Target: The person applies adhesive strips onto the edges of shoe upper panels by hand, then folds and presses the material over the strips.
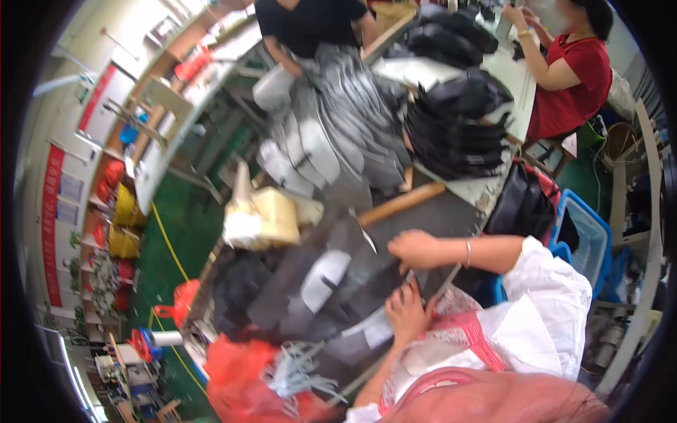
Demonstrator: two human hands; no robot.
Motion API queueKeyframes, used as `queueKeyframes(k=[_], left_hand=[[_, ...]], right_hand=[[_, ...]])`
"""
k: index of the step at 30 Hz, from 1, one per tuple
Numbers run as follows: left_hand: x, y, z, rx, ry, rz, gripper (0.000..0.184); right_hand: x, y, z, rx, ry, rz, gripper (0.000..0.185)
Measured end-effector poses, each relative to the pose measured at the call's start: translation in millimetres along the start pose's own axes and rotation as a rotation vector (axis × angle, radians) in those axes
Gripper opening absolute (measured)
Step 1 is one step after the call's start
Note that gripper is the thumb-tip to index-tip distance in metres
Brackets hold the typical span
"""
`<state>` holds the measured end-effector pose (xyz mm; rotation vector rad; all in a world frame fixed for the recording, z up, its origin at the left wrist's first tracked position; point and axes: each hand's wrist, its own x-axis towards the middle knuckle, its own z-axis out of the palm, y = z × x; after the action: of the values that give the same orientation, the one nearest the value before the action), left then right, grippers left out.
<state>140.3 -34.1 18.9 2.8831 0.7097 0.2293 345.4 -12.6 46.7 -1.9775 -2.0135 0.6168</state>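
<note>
My right hand (416, 251), with a bracelet at the wrist, is over the dark work table near its edge. Its fingers are curled together, and whatever they hold is too blurred to make out. Close below it, my left hand (407, 311) lies with its fingers spread at the table edge, near a pale flat piece (370, 333). Another pale piece (324, 280) with a dark slit rests on dark sheet material (282, 299). Beyond my hands lies a wooden stick or handle (402, 203). A cream-yellow container (271, 217) stands to the left.
Stacked grey cut pieces (352, 113) and black pieces (462, 123) cover the table's far side. A red plastic bag (236, 377) with pale strips (300, 374) is nearest left. A blue basket (585, 236) stands right. One person in black (310, 28) and another in red (578, 77) are across.
</note>
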Motion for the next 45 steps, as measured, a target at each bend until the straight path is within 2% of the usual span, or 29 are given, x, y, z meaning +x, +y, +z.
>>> queueKeyframes(k=[3,4,5,9,11,12,13,14,28,34,37,39,42,43,45], left_hand=[[0.5,-0.5,6.4,-0.034,0.013,-0.035,0.076],[-2.9,-0.8,13.0,-0.046,0.056,-0.022,0.077],[-3.8,4.0,10.8,-0.064,0.056,-0.044,0.078],[-0.4,6.7,6.5,0.016,0.094,-0.052,0.071],[-3.8,9.6,10.5,0.046,0.088,-0.057,0.062],[-6.7,8.7,10.6,0.067,0.083,-0.057,0.059],[-9.0,5.8,13.9,0.061,0.109,-0.020,0.049],[-10.8,4.5,15.2,0.054,0.126,-0.005,0.048],[-17.7,8.1,16.8,-0.006,0.145,-0.003,0.047],[-25.0,5.8,19.7,-0.137,0.066,-0.052,0.045],[-35.8,-9.9,-8.3,0.007,0.053,0.003,0.042],[-41.7,-24.9,-34.0,0.106,-0.060,0.048,0.044],[-54.9,-47.9,-55.1,0.184,-0.219,0.117,0.045],[-56.8,-54.0,-58.9,0.197,-0.269,0.140,0.046],[-51.8,-62.8,-64.5,0.242,-0.231,0.195,0.046]], right_hand=[[4.9,5.0,-11.5,-0.126,-0.137,-0.101,0.028],[4.8,16.7,-1.6,-0.095,-0.126,-0.269,0.023],[2.8,9.0,-12.7,0.007,-0.124,-0.200,0.020],[-25.6,-17.0,-27.0,-0.022,-0.024,-0.386,0.018],[-44.2,-21.8,-30.0,-0.079,0.039,-0.482,0.015],[-56.0,-26.3,-29.4,-0.134,-0.035,-0.497,0.017],[-64.9,-25.9,-22.3,-0.190,0.053,-0.550,0.018],[-73.4,-24.5,-12.5,-0.244,0.143,-0.602,0.019],[-91.9,-13.4,19.3,-0.188,0.093,-0.500,0.024],[-88.5,-9.7,23.2,-0.227,0.070,-0.503,0.022],[-89.3,-7.6,24.5,-0.260,0.043,-0.518,0.020],[-86.7,-5.4,23.6,-0.266,0.007,-0.526,0.019],[-70.6,2.4,19.1,-0.146,-0.081,-0.715,0.020],[-66.5,0.2,12.5,-0.238,-0.154,-0.721,0.022],[-61.0,-3.4,12.4,-0.291,-0.169,-0.746,0.020]])
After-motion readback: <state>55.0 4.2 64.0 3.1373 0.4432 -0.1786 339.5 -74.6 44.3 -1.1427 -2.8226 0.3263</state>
